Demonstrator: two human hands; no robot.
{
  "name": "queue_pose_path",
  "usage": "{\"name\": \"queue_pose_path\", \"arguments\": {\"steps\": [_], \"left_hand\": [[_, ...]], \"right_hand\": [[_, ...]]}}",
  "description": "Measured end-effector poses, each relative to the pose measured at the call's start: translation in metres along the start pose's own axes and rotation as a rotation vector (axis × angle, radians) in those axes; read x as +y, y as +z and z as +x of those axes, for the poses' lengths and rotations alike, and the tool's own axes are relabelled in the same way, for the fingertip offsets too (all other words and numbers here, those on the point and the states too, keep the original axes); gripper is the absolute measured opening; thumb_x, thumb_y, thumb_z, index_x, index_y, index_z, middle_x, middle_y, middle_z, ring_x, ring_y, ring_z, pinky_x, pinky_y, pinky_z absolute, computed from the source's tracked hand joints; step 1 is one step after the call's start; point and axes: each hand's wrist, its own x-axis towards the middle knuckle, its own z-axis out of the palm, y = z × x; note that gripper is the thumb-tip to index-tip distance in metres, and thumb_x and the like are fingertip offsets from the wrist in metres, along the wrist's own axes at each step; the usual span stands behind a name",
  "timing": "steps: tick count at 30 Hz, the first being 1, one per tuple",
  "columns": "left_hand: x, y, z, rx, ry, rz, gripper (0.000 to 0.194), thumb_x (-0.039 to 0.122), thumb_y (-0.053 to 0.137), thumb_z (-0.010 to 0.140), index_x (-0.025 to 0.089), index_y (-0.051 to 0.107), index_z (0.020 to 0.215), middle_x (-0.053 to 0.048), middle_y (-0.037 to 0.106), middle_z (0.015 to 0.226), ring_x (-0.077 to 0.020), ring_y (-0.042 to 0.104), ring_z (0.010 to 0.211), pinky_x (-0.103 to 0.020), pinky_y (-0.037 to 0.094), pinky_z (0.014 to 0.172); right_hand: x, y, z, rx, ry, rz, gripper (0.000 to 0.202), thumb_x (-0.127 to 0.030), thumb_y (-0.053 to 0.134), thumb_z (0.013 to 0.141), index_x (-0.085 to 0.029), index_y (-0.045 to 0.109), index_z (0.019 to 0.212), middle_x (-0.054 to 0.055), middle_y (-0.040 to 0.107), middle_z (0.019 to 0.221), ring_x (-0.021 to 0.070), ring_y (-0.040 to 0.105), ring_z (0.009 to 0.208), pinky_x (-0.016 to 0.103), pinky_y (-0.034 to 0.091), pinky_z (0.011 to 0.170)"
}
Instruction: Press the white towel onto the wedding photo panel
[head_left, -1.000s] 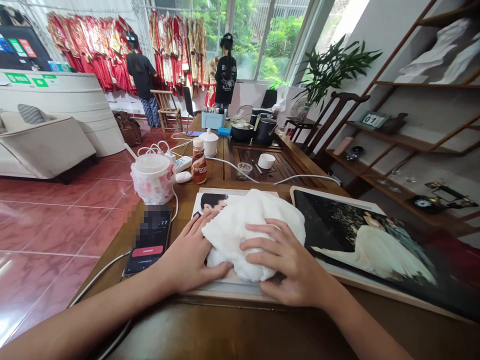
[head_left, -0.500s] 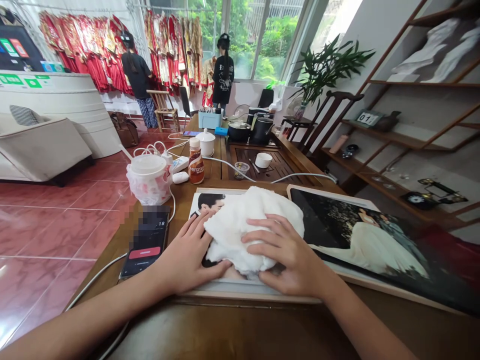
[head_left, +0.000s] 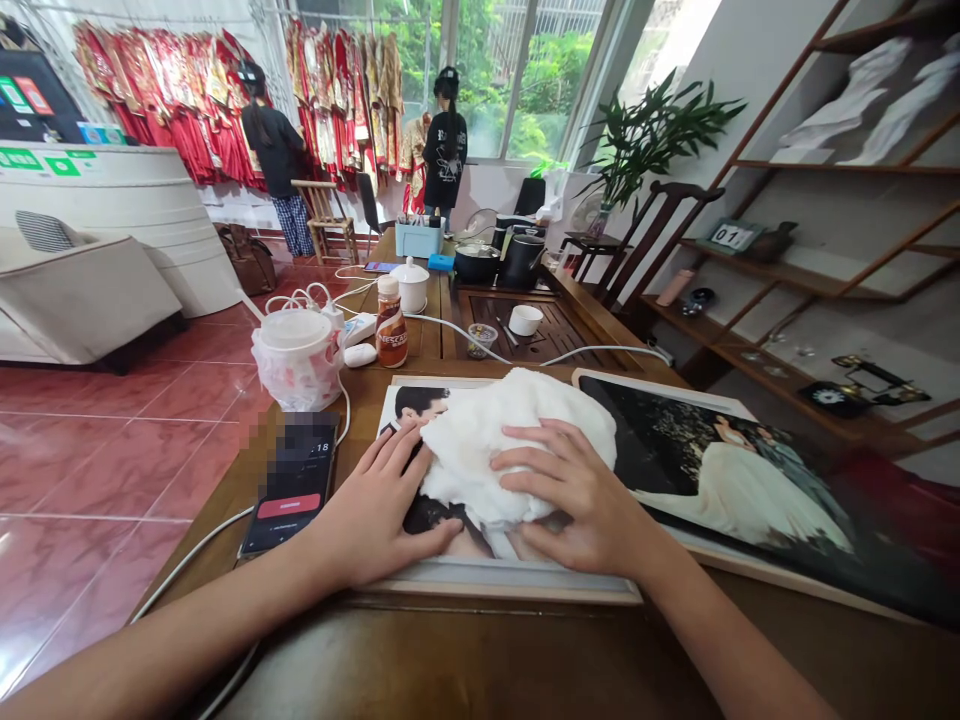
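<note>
A bunched white cloth lies on a framed photo on the wooden table. My right hand grips the cloth from its right side, fingers curved over its top and thumb low near the photo. My left hand rests spread on the left part of the photo, its fingertips at the cloth's left edge. A second framed photo, with a white dress in it, sits to the right of the first. The cloth hides much of the first photo's middle.
To the left are a phone, a wrapped cup and a white cable. Behind the photos stand a brown bottle, a lidded white cup and a tea tray. Two people stand near hanging garments.
My right hand and the cloth have shifted slightly right and away from me, uncovering more of the photo's lower part. My left hand has stayed in place.
</note>
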Motion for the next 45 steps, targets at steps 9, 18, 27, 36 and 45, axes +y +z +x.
{"name": "queue_pose_path", "arguments": {"steps": [9,18,27,36,45], "left_hand": [[-0.002,0.003,-0.001,-0.024,0.003,0.004,0.080,0.050,0.060,0.089,0.014,0.028,0.152,-0.014,0.022,0.159,-0.0346,0.013,0.146,-0.052,0.021,0.117],[-0.001,0.002,0.000,-0.010,0.008,0.001,0.078,0.050,0.060,0.088,0.016,0.030,0.151,-0.014,0.025,0.158,-0.0354,0.014,0.146,-0.053,0.022,0.117],[0.001,0.000,0.000,-0.021,-0.003,0.017,0.076,0.052,0.058,0.089,0.015,0.032,0.150,-0.015,0.022,0.159,-0.0348,0.013,0.147,-0.052,0.021,0.117],[-0.001,0.001,0.000,-0.031,-0.010,0.021,0.077,0.053,0.057,0.090,0.015,0.031,0.151,-0.014,0.022,0.159,-0.0347,0.013,0.147,-0.051,0.020,0.118],[0.000,0.000,-0.001,-0.022,-0.002,0.011,0.076,0.053,0.057,0.090,0.017,0.029,0.151,-0.013,0.022,0.159,-0.0353,0.013,0.146,-0.052,0.022,0.117]], "right_hand": [[-0.009,0.002,0.002,-0.035,-0.049,0.048,0.028,-0.018,0.061,0.074,-0.023,0.057,0.102,0.003,0.068,0.116,0.0283,0.047,0.129,0.049,0.023,0.109],[-0.009,0.002,0.002,-0.018,-0.057,0.038,0.026,-0.019,0.059,0.074,-0.023,0.058,0.100,0.005,0.069,0.113,0.0294,0.049,0.129,0.051,0.023,0.108],[-0.005,0.002,0.001,0.016,-0.025,0.018,0.026,-0.019,0.061,0.076,-0.022,0.056,0.101,0.004,0.069,0.113,0.0281,0.048,0.130,0.050,0.023,0.109],[-0.002,0.002,0.000,0.014,-0.056,0.025,0.028,-0.018,0.060,0.075,-0.022,0.056,0.103,0.004,0.068,0.115,0.0263,0.049,0.130,0.051,0.020,0.115],[0.001,0.001,-0.001,0.004,-0.057,-0.002,0.027,-0.018,0.061,0.076,-0.020,0.055,0.102,0.006,0.067,0.116,0.0259,0.048,0.131,0.049,0.023,0.115]]}}
